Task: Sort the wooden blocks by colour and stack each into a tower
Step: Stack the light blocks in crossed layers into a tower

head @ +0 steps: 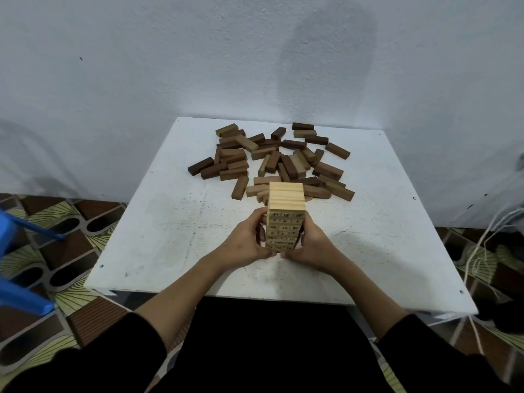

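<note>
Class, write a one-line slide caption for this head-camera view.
Both hands, left and right, steady a pale block tower before scattered brown blocks on a white table.

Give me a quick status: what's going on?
Both hands, left and right, grip the pale block tower. Brown blocks lie unsorted behind it. Nothing in the way.
</note>
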Demonstrator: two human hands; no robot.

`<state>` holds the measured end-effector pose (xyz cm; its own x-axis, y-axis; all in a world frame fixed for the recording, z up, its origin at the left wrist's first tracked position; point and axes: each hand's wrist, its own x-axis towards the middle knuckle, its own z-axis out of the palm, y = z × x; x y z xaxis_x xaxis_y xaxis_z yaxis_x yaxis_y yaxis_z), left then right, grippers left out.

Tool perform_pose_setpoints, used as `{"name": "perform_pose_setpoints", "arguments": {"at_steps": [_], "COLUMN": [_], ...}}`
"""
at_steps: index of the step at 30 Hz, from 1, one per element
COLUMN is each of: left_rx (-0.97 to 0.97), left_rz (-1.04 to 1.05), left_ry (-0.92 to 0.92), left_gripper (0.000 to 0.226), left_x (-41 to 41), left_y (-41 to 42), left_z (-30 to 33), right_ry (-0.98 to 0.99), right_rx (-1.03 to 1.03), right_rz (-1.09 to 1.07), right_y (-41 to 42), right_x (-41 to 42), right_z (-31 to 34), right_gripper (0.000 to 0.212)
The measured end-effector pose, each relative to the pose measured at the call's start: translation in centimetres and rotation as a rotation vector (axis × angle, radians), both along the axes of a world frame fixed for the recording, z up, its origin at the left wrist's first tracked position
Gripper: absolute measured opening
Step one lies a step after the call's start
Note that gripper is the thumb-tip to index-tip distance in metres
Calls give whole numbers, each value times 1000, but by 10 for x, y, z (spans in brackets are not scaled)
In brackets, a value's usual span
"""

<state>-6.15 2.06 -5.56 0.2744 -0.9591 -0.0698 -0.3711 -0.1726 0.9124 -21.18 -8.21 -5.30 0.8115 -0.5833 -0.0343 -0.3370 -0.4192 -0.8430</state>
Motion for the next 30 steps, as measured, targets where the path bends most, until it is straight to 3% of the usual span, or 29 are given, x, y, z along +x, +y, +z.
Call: {"name": "perform_pose_setpoints", "arguments": {"at_steps": [18, 30], "left_rx": [-39, -76], "left_rz": [21, -74], "left_ry": [17, 94], "left_gripper": [75, 78], "left_x": [-8, -68], "left_y": [-1, -56], "left_z": [-3, -10], "right_ry": [-50, -47], "right_rx": [88, 50], "right_rz": [-34, -84], "right_y": [-2, -49], "right_x": [-4, -73], "right_z": [-3, -6], "right_gripper": [81, 86]}}
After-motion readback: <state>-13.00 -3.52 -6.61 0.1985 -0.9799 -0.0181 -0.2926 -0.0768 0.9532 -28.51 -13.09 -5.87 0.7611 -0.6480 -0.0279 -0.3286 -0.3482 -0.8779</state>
